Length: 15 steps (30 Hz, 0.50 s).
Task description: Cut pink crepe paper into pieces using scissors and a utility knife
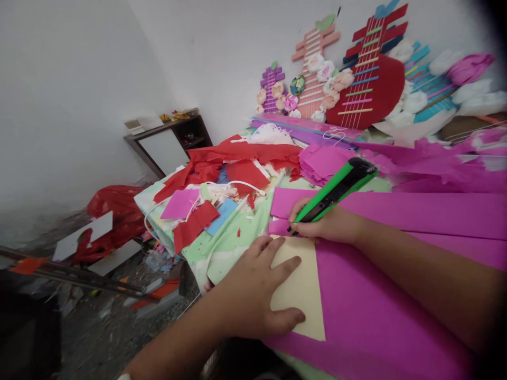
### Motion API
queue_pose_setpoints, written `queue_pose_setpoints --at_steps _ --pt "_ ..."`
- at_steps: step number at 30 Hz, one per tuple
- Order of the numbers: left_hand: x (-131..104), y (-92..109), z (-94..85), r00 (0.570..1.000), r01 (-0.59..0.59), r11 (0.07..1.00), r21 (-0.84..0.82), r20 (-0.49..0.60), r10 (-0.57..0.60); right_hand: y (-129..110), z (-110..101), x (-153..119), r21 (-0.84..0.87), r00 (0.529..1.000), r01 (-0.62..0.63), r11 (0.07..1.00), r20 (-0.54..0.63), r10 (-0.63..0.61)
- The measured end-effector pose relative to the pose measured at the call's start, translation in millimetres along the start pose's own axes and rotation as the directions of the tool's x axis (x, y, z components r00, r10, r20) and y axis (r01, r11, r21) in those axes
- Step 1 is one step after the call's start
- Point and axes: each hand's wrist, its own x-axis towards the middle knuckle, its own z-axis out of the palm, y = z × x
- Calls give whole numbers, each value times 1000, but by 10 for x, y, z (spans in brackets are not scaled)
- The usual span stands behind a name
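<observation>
My left hand (261,293) lies with its fingers spread on a cream card (304,285), pressing it against a large magenta paper sheet (380,311). Gripped in my right hand (322,224) is a green and black utility knife (332,192). Its tip points down at the far edge of the card, just beyond my left fingertips. Whether the blade touches the paper is too small to tell. Folded magenta strips run under and behind my right wrist.
Red crepe paper (245,155), a blue paper square (222,216) and scraps litter the pale green tablecloth (222,250). Paper-decorated instrument shapes, including a red one (386,95), lean on the wall. A low cabinet (166,145) stands behind, and debris covers the floor at left.
</observation>
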Motion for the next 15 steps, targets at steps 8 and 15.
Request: queue_pose_setpoints --at_steps 8,15 --pt "6 4 -7 1000 -13 1000 -2 -15 13 -3 -2 -5 -40 998 28 999 58 -26" --pt "11 -1 1 999 -29 1000 11 -21 30 19 -18 -8 -29 1000 -16 999 1 16"
